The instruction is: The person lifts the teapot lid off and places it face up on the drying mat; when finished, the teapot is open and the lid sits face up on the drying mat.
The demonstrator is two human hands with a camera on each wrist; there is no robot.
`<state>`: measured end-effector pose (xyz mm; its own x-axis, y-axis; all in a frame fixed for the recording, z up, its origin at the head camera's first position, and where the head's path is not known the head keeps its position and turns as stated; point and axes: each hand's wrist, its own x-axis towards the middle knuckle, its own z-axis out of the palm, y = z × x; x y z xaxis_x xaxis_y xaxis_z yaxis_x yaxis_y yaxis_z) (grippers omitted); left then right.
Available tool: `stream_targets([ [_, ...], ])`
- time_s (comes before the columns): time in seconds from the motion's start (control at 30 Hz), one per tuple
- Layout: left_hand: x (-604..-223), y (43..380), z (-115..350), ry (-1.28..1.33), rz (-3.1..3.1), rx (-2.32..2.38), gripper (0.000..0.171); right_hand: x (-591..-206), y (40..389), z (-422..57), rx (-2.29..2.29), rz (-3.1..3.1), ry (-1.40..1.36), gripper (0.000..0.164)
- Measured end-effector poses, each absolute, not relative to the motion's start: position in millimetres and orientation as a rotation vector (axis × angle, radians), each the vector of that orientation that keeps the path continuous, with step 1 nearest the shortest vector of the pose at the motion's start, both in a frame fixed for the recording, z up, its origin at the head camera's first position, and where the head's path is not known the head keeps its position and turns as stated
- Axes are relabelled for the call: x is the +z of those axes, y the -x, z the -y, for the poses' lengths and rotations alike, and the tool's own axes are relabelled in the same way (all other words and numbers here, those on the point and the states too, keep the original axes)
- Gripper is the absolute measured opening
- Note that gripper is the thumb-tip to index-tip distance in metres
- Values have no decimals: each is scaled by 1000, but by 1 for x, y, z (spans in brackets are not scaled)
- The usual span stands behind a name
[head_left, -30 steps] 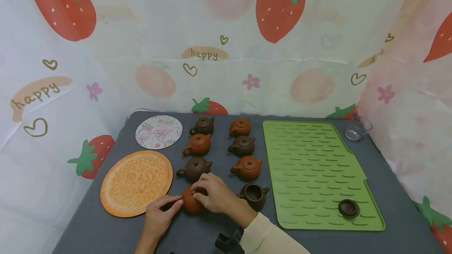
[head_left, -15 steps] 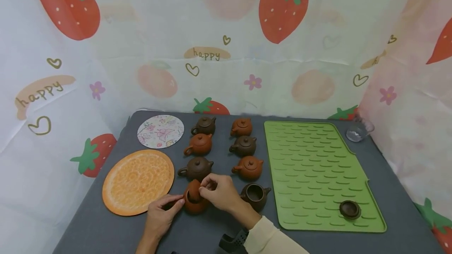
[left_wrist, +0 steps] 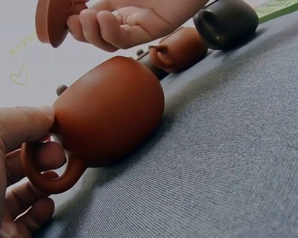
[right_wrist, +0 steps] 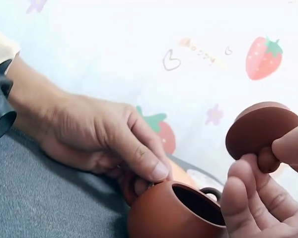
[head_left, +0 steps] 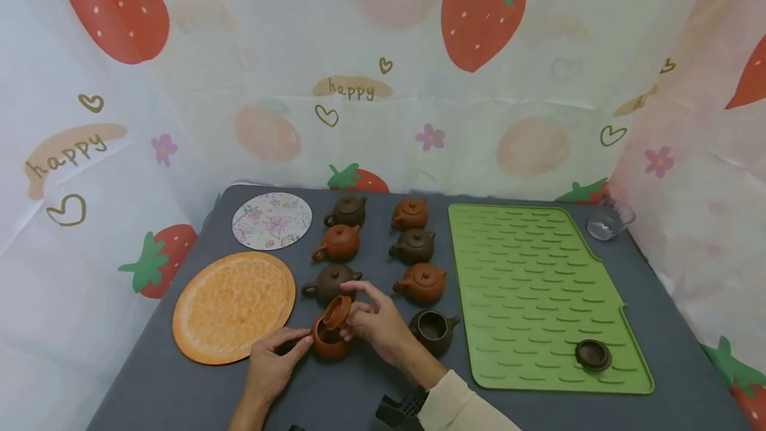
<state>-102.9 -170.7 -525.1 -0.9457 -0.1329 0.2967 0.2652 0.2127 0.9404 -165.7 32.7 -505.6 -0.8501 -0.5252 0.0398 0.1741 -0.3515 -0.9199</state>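
Note:
A reddish-brown teapot (head_left: 332, 349) stands uncovered on the cloth, its dark opening showing in the head and right wrist views. My left hand (head_left: 270, 363) grips its handle (left_wrist: 54, 181), the thumb on top and fingers through the loop. Just above the opening, my right hand (head_left: 378, 324) pinches the knob (right_wrist: 268, 159) of the matching lid (right_wrist: 260, 130), which is tilted with its underside toward the head camera. Behind this pot sits a dark brown teapot (head_left: 335, 287) with its lid on. To the right stands a lidless dark teapot (head_left: 432, 333).
Several lidded teapots form two columns, among them a red one (head_left: 421, 284). A green mat (head_left: 520, 298) bears an upturned dark lid (head_left: 593, 355). An orange round mat (head_left: 233, 308) and a floral round mat (head_left: 272, 221) lie left. A glass cup (head_left: 607, 219) stands back right.
The lid has come off the teapot in my right hand and turned so its underside shows. My left hand stays on the handle.

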Motion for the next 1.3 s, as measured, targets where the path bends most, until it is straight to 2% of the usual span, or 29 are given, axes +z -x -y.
stream_targets([
  [0.07,-526,102,171,114,2176,-1798,15,-505,165,-33,-2236,-1365,442,46],
  [0.27,-526,101,172,101,2170,-1794,14,-497,163,-35,-2291,-1143,448,34],
  [0.57,-526,101,172,99,2172,-1821,14,-483,159,-47,-2263,-1285,518,59],
  [1.3,-527,103,172,104,2162,-1831,15,-439,142,-106,-2204,-1780,844,55],
])
